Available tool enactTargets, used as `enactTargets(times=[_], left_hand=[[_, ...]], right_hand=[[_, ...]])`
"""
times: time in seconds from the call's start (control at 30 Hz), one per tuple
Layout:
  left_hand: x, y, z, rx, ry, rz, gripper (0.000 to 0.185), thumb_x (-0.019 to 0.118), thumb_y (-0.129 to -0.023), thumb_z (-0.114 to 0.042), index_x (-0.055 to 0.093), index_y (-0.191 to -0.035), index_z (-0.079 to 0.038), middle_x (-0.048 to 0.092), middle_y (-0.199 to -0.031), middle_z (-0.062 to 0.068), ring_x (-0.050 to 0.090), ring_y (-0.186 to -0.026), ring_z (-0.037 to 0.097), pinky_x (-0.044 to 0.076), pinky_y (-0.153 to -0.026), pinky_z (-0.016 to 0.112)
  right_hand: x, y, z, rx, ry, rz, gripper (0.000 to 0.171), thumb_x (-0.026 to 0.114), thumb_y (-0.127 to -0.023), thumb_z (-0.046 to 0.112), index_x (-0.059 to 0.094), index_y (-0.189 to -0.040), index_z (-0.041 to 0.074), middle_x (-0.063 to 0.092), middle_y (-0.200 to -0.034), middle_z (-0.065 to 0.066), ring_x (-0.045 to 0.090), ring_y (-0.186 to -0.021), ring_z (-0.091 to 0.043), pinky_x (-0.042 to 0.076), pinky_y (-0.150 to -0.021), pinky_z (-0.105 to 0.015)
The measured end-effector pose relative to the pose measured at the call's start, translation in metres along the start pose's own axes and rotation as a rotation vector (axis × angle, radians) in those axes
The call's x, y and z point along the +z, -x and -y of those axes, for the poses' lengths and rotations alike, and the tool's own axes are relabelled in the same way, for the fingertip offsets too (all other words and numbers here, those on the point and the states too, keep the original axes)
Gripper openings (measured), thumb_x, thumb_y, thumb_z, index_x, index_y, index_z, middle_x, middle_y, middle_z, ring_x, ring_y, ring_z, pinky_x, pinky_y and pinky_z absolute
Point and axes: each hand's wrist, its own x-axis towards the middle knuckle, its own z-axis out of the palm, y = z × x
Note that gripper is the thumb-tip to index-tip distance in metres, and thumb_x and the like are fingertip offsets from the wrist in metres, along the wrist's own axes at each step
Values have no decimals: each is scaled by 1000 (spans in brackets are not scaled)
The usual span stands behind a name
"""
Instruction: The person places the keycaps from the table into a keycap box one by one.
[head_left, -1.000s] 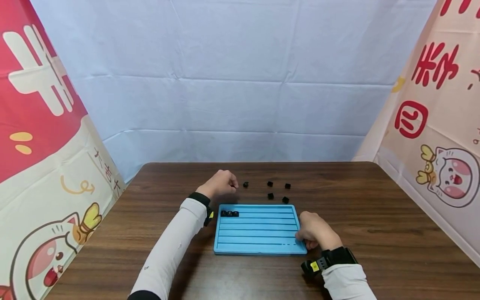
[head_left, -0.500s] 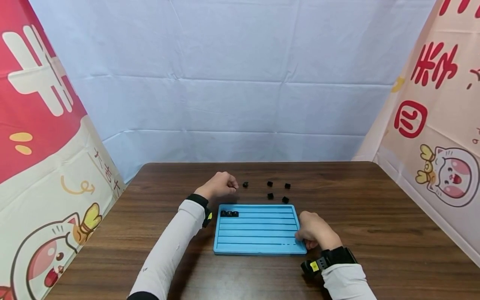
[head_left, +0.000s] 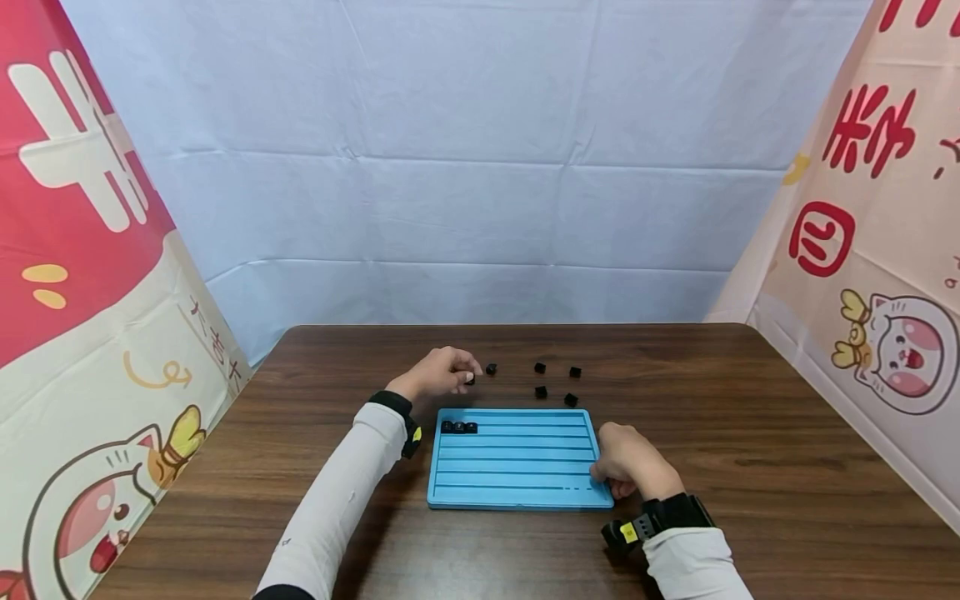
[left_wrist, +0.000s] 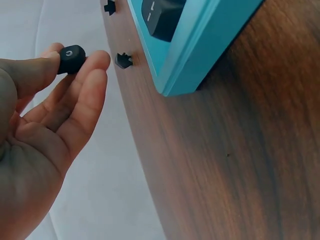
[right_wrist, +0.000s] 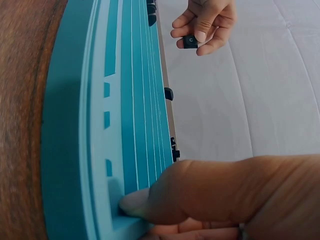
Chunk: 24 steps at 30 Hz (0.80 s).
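A small black keycap was pinched between the thumb and the fingertips of the left hand, above the bench and just behind the far left corner of the blue tray. In the left wrist view this keycap looked like a rounded little block of smooth plastic with a light mark on its top face.

On the bench behind the tray lay five more loose keycaps: the nearest one was just beside the left hand, and the other four were spread to the right of it, apart from each other. Inside the tray three keycaps sat side by side, touching, at the left end of the farthest groove.

The tray was one flat rectangle of light blue plastic with a raised rim and long straight grooves that ran from left to right. The right hand rested at its near right corner; the fingers were curled and one fingertip pressed on the inner edge of the rim, holding the tray.

The bench was of dark brown wood with a clear grain. Pale cloth with fold lines hung behind it, and printed banners with cartoon cats stood at both sides.
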Motion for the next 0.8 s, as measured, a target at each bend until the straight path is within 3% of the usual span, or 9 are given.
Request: enactTargets(times=[0.17, 0.37, 0.63, 0.8], left_hand=[[1, -1, 1, -23, 72, 0, 21, 46, -98, -4, 64, -107, 1, 61, -95, 6, 63, -78, 23, 53, -71, 37], [2, -1, 1, -46, 142, 8, 20, 50, -96, -4, 61, -111, 4, 62, -99, 18, 62, -81, 23, 53, -73, 39], [4, -1, 3, -55, 43, -32, 27, 71, -82, -6, 64, -108, -2, 61, -88, 1, 54, -79, 19, 49, -66, 30], [4, 1, 3, -38, 41, -41, 23, 68, -85, -9, 65, -107, -1, 58, -75, 6, 57, -73, 26, 49, -64, 31]], right_hand=[[0, 1, 0, 4, -2, 4, 15, 63, -79, -2, 59, -65, 0, 53, -46, -8, 53, -39, -17, 46, -38, -27], [0, 1, -1, -7, 0, -6, 14, 64, -79, -2, 58, -67, 0, 54, -46, -9, 53, -39, -17, 46, -38, -27], [0, 0, 0, 3, 1, -1, 13, 63, -79, -2, 59, -67, 0, 55, -47, -10, 53, -39, -17, 47, -38, -27], [0, -1, 0, 5, -2, -3, 14, 64, -80, -1, 59, -67, 0, 55, -48, -10, 54, -40, -17, 47, -38, -27]])
